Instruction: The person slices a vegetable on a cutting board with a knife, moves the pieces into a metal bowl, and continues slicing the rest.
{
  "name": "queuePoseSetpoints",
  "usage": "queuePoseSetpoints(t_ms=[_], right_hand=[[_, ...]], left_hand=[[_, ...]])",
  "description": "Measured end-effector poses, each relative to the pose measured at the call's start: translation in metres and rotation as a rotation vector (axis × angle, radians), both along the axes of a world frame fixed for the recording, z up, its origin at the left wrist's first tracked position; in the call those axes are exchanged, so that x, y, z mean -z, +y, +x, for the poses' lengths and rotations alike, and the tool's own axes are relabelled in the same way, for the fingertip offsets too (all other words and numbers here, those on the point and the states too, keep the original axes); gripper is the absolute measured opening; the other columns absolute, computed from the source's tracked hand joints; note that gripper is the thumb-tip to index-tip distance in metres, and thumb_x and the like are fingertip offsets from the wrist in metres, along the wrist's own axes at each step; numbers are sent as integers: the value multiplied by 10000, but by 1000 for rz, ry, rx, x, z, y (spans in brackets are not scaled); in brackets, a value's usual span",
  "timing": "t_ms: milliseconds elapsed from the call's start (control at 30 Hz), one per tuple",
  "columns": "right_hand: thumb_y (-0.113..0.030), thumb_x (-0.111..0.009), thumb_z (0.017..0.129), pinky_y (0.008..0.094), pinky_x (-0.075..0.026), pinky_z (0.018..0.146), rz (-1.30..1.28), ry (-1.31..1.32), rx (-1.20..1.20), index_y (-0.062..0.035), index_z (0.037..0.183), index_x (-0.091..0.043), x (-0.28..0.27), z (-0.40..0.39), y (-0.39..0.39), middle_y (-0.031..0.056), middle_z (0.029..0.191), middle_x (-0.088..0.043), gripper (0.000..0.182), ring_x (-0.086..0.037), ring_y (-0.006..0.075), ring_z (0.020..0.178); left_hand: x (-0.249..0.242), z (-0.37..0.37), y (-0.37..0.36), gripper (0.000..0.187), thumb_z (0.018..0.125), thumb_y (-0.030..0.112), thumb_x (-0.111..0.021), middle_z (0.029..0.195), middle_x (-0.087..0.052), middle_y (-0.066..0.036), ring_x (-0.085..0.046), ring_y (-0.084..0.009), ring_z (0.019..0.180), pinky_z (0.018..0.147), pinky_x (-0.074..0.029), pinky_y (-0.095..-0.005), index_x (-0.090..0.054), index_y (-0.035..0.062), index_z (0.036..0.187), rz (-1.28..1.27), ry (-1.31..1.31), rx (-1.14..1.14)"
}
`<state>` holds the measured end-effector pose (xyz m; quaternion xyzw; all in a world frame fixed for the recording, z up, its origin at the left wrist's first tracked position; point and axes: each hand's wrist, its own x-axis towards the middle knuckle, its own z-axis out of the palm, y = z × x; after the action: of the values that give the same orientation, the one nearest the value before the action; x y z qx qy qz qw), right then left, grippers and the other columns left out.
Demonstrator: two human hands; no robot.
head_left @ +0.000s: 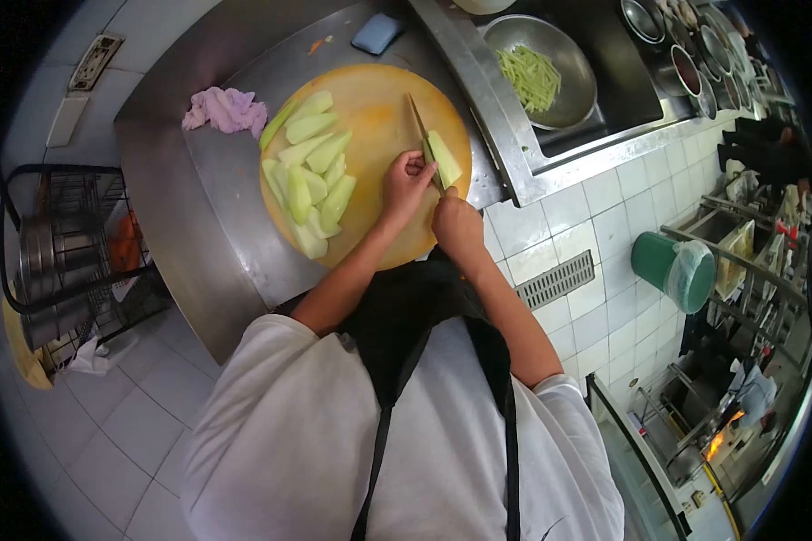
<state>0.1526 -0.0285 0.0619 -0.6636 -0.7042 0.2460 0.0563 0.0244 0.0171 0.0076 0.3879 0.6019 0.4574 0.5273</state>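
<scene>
On a round yellowish cutting board (379, 113), my right hand (458, 223) is wrapped around the handle of a knife (418, 117), whose blade points away from me. Close to the blade's left side, my left hand (408, 185) has its fingers curled in, with fingertips at the blade; what they grip is hidden. A pale green vegetable piece (444, 158) lies along the right side of the blade. Several larger peeled pale green vegetable pieces (311, 180) are piled on the board's left half.
A metal bowl (573, 81) of green strips (530, 78) sits beyond the counter's raised edge. A purple cloth (226, 110) and a blue sponge (376, 34) lie on the steel counter (180, 180). A wire rack (72, 207) stands left, a green bin (672, 270) right.
</scene>
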Motion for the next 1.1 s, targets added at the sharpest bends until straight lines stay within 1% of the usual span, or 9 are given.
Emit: queuePoseSetpoints(t_ms=[67, 167, 267, 367, 667, 767, 867, 967, 1100], right_hand=[[-82, -565, 903, 491, -601, 629, -3, 11, 10, 7, 926, -544, 4, 0, -1, 249, 741, -704, 94, -734, 410, 707], [-76, -565, 905, 490, -603, 639, -53, -6, 22, 8, 939, -541, 10, -5, 0, 247, 754, -711, 94, -737, 408, 711], [-77, -551, 917, 486, -605, 649, -48, 4, 11, 6, 948, -542, 13, -4, -1, 250, 768, -715, 90, -738, 409, 715], [-77, -542, 924, 483, -607, 659, -47, 8, 23, 3, 950, -546, 9, -3, -1, 253, 778, -717, 84, -741, 408, 729], [-87, -555, 919, 481, -608, 676, -53, 1, 27, -6, 946, -548, 6, 0, -13, 253, 775, -715, 86, -741, 407, 739], [-89, -559, 916, 479, -606, 661, -1, -1, 26, -12, 930, -553, 10, -2, -12, 247, 752, -710, 79, -740, 401, 720], [-90, -565, 912, 473, -604, 638, 50, 31, 10, -15, 915, -559, 13, 3, -7, 237, 732, -707, 75, -743, 386, 707], [-88, -565, 909, 469, -603, 633, 47, 14, 41, -14, 909, -566, 17, -6, -1, 236, 727, -706, 74, -743, 385, 704], [-83, -553, 912, 470, -603, 639, 81, 68, 21, -4, 917, -570, 20, -11, 3, 245, 739, -707, 81, -741, 390, 706]], left_hand=[[20, 1, 0, 364, 931, 135, -767, 1018, -666, -91, -670, -143, 866, 710, -613, -288, -611, -40, 1209, 38, 64, -17], [7, 1, -1, 355, 927, 126, -768, 1027, -664, -93, -671, -146, 863, 719, -616, -288, -613, -45, 1197, -11, 58, -26], [15, 1, -1, 351, 925, 116, -769, 1030, -662, -96, -675, -149, 873, 734, -621, -288, -615, -41, 1199, -6, 17, -50], [-2, 3, 0, 336, 928, 102, -762, 1041, -661, -100, -680, -158, 889, 742, -630, -298, -619, -38, 1196, -73, -87, -81], [-1, 4, -4, 286, 938, 96, -744, 1046, -670, -104, -693, -177, 922, 750, -637, -318, -632, -37, 1165, -122, -106, -71], [-6, 6, -2, 297, 940, 93, -738, 1030, -674, -102, -696, -176, 887, 719, -635, -312, -628, -44, 1180, -119, -86, -88], [-18, 4, 1, 315, 943, 96, -734, 1011, -675, -95, -695, -170, 845, 678, -629, -305, -621, -54, 1196, -164, 65, -21], [-16, 3, 8, 377, 915, 131, -769, 974, -670, -102, -709, -176, 808, 613, -626, -298, -639, -67, 1208, -129, -3, -57], [1, 4, 2, 406, 927, 137, -756, 1012, -648, -126, -710, -198, 782, 602, -630, -302, -632, -73, 1251, 2, -43, -105]])
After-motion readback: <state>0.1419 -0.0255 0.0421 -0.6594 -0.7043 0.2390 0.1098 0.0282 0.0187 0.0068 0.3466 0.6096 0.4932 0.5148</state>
